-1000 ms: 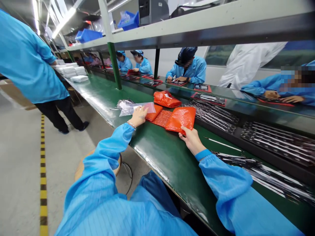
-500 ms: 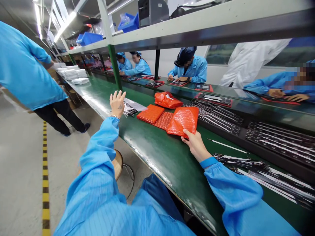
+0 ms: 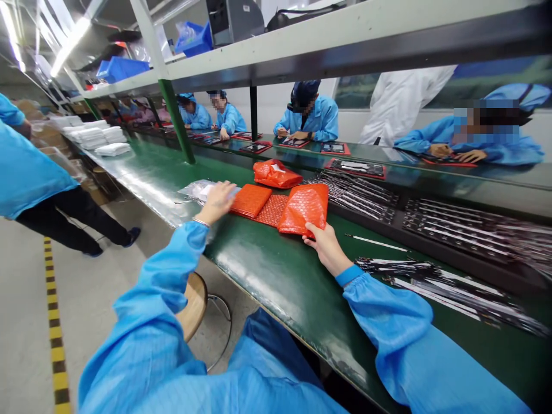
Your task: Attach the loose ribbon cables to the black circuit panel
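Note:
My right hand (image 3: 324, 247) grips the near edge of an orange bubble-wrap bag (image 3: 304, 209) lying on the green bench (image 3: 276, 270). Beside it to the left lie a flat orange bag (image 3: 250, 199) and a red bubble sheet (image 3: 272, 210). A crumpled orange bag (image 3: 276, 173) sits behind them. My left hand (image 3: 218, 200) rests with fingers spread on a pile of clear plastic bags (image 3: 196, 190) at the left end of the orange ones.
Rows of long dark strips (image 3: 466, 224) cover the belt to the right, more lie near my right sleeve (image 3: 426, 282). Workers in blue coats sit across the line. A person in blue (image 3: 30, 172) stands on the aisle at left. A round stool (image 3: 192, 299) is below me.
My left hand, raised with fingers spread half a second ago, has come down onto the clear bags. My right hand keeps its hold on the orange bag. The view has shifted left.

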`<action>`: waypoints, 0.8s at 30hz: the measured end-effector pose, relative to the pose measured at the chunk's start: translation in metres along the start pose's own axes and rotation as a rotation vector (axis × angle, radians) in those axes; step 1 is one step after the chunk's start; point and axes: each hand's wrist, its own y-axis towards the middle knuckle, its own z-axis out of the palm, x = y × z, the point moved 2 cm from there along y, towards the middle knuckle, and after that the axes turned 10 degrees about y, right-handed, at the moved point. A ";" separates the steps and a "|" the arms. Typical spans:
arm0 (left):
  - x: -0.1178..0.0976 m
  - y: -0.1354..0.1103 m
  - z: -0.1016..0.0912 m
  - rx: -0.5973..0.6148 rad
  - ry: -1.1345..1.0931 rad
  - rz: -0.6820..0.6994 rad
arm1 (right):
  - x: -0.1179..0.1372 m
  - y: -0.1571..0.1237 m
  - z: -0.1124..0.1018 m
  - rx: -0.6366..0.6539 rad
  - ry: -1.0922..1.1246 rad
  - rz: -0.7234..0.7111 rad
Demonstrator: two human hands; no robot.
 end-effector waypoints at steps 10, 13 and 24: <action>-0.099 -0.010 -0.006 0.088 -0.038 0.166 | 0.011 -0.025 -0.013 -0.078 0.014 -0.052; -0.101 -0.012 -0.026 0.080 0.001 0.106 | 0.015 -0.029 -0.015 -0.091 0.005 -0.075; 0.004 0.028 -0.027 -0.136 -0.138 -0.339 | 0.012 -0.042 -0.032 -0.083 -0.031 -0.053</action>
